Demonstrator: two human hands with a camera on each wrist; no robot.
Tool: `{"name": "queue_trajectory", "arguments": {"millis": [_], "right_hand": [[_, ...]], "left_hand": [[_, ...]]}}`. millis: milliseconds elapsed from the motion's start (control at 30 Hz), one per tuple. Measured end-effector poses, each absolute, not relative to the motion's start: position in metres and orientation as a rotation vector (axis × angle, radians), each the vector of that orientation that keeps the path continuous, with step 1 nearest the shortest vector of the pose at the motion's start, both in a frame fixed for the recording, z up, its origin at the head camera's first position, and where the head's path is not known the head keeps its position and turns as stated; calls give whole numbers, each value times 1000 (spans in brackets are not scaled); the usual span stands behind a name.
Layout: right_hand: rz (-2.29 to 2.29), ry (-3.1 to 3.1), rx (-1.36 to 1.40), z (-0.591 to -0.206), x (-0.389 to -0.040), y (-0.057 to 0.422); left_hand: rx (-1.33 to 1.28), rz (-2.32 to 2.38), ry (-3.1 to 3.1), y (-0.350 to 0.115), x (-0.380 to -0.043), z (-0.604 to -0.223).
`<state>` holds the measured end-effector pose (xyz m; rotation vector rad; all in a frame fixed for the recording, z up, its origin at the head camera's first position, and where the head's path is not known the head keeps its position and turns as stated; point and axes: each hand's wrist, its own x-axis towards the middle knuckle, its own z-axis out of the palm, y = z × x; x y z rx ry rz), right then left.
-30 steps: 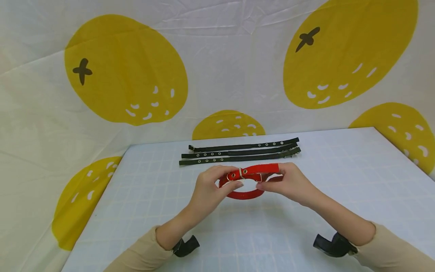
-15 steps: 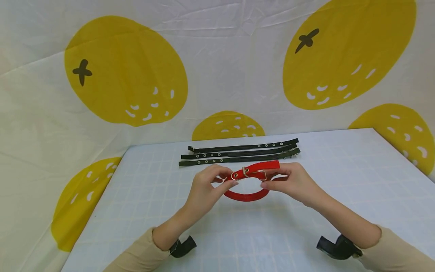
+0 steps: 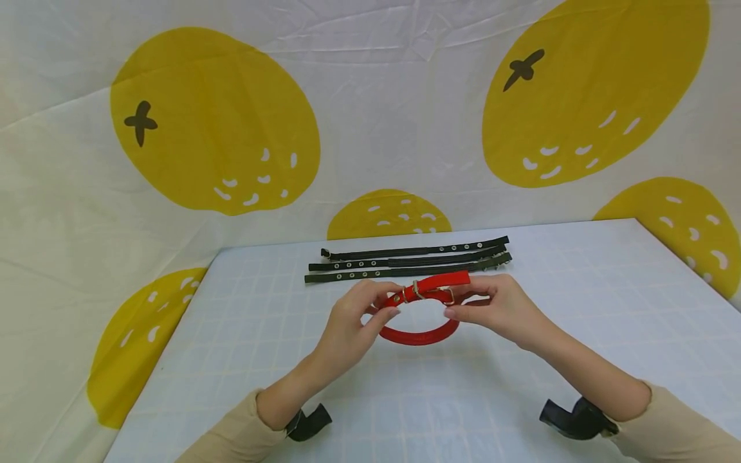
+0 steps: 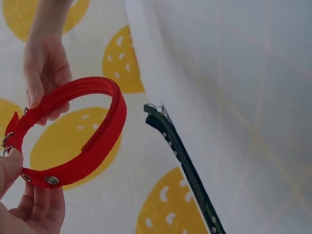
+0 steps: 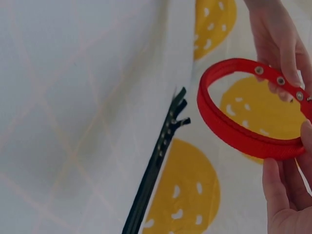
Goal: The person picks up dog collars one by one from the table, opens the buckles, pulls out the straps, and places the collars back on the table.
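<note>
A red collar (image 3: 419,337) with metal eyelets and a buckle is held up over the table, bent into a closed loop. Its strap end passes through the buckle and points to the right in the head view. My left hand (image 3: 353,321) pinches the loop's left side between thumb and fingers, close to an eyelet (image 4: 51,180). On the other side my right hand (image 3: 500,310) pinches the collar by the buckle end. The right wrist view shows several eyelets along the red band (image 5: 248,131).
Three dark collars (image 3: 405,260) with eyelets lie side by side near the back of the white checked table (image 3: 260,360). Behind it hangs a white cloth (image 3: 399,116) printed with large yellow fruit. A black wrist mount (image 3: 309,422) sits on the left wrist.
The red collar has shifted slightly right and turned a little in the hands. Its strap end sits a bit further left than half a second ago. Both hands keep their grip.
</note>
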<state>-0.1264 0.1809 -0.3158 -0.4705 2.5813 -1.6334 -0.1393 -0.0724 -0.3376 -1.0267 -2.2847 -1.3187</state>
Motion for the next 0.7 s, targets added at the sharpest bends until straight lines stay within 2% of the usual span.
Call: {"name": "queue_trajectory", "arguments": {"millis": [700], "right_hand": [[-1710, 2562, -527, -312, -126, 187]], "left_hand": [[-1033, -1305, -2289, -78, -135, -332]]}}
